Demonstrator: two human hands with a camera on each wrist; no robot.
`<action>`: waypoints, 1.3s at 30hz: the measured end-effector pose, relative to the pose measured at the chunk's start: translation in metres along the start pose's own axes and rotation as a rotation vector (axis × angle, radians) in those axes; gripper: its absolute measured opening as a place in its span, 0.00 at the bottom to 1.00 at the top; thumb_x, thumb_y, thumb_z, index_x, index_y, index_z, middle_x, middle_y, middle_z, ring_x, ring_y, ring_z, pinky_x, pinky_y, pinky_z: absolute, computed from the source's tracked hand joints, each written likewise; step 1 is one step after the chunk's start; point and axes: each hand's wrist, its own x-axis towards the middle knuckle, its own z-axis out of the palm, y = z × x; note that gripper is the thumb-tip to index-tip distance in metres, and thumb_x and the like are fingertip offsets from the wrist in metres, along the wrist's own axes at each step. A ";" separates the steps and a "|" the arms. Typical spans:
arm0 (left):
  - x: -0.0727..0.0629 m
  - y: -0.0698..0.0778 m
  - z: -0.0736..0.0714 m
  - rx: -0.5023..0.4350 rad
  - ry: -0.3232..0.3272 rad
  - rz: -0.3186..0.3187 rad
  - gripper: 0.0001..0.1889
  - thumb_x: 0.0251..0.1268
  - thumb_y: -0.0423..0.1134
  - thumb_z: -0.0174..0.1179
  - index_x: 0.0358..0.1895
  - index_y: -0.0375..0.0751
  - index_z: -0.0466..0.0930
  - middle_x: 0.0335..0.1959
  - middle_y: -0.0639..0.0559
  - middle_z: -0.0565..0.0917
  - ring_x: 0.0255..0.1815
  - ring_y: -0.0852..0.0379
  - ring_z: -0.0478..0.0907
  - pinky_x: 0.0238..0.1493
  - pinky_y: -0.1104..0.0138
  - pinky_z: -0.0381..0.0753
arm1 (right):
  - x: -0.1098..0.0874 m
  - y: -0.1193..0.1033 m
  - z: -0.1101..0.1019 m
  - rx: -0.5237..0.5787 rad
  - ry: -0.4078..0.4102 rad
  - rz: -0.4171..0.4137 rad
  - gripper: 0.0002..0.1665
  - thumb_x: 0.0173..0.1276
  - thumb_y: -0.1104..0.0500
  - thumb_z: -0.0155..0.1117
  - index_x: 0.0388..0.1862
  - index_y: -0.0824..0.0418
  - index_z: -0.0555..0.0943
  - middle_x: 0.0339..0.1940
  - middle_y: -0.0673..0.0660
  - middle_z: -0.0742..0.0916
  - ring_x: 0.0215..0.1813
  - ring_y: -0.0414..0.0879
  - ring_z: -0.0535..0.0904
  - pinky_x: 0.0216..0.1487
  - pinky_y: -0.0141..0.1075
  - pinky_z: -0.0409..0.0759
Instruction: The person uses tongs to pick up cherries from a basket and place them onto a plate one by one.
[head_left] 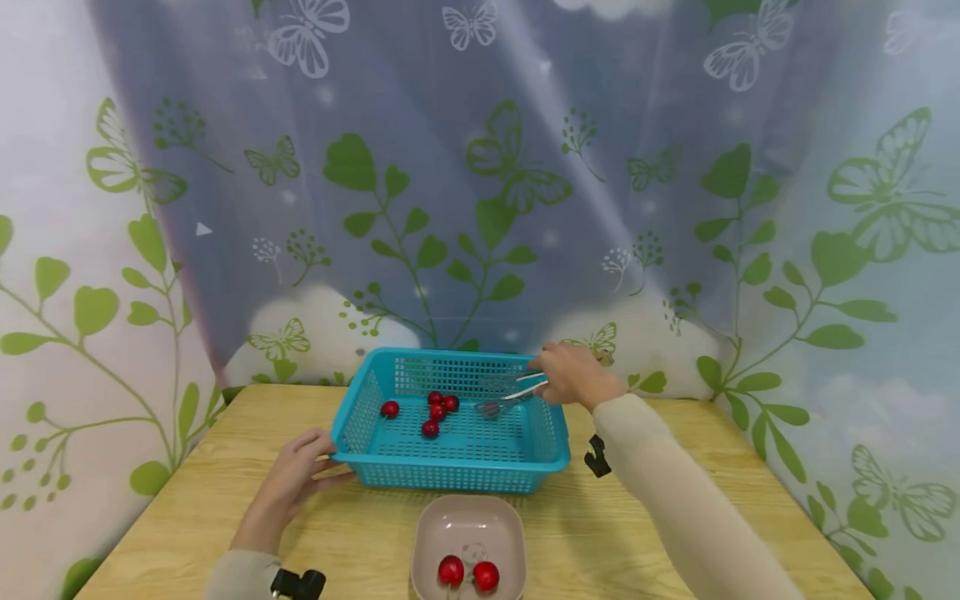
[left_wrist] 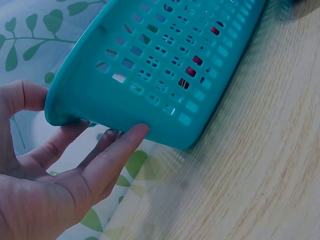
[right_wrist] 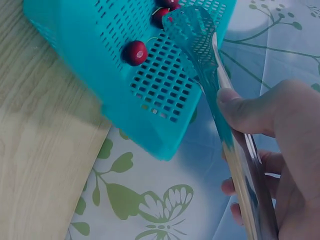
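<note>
A blue plastic basket (head_left: 457,463) with lattice sides stands on the table, holding several red cherries (head_left: 437,412). At its left front corner my left hand (head_left: 295,475) grips the rim. In the left wrist view the thumb is at the rim's edge, with fingers under the rim and against the basket wall (left_wrist: 107,107). My right hand (head_left: 573,375) holds metal tongs (head_left: 525,390) over the basket's right part. The right wrist view shows the thumb pressing along the tongs (right_wrist: 220,117). Their slotted heads are apart from the lone cherry (right_wrist: 135,53).
A pinkish square bowl (head_left: 468,518) with a panda print sits in front of the basket and holds two cherries (head_left: 451,571). The wooden table (head_left: 180,517) meets a patterned curtain (head_left: 450,100) at the back and both sides.
</note>
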 end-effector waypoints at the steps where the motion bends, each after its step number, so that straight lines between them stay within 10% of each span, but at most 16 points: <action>1: 0.000 0.000 -0.001 -0.002 -0.002 -0.002 0.07 0.76 0.36 0.51 0.42 0.38 0.76 0.48 0.46 0.78 0.49 0.50 0.84 0.58 0.47 0.89 | 0.002 -0.001 -0.001 0.004 0.002 -0.001 0.26 0.70 0.50 0.70 0.66 0.53 0.83 0.57 0.60 0.85 0.52 0.56 0.83 0.36 0.45 0.86; 8: 0.000 0.001 -0.001 -0.002 -0.002 -0.014 0.06 0.76 0.37 0.53 0.42 0.39 0.77 0.49 0.47 0.80 0.48 0.52 0.86 0.59 0.47 0.89 | 0.013 -0.008 -0.001 -0.021 -0.020 0.038 0.25 0.70 0.51 0.70 0.64 0.54 0.84 0.63 0.59 0.85 0.63 0.58 0.82 0.56 0.53 0.89; 39: -0.001 0.000 -0.003 -0.001 0.001 0.012 0.08 0.76 0.38 0.52 0.42 0.36 0.76 0.50 0.45 0.77 0.48 0.49 0.83 0.58 0.47 0.89 | 0.029 -0.019 0.011 -0.048 -0.070 0.074 0.26 0.70 0.51 0.70 0.66 0.52 0.82 0.64 0.59 0.85 0.64 0.59 0.81 0.57 0.55 0.87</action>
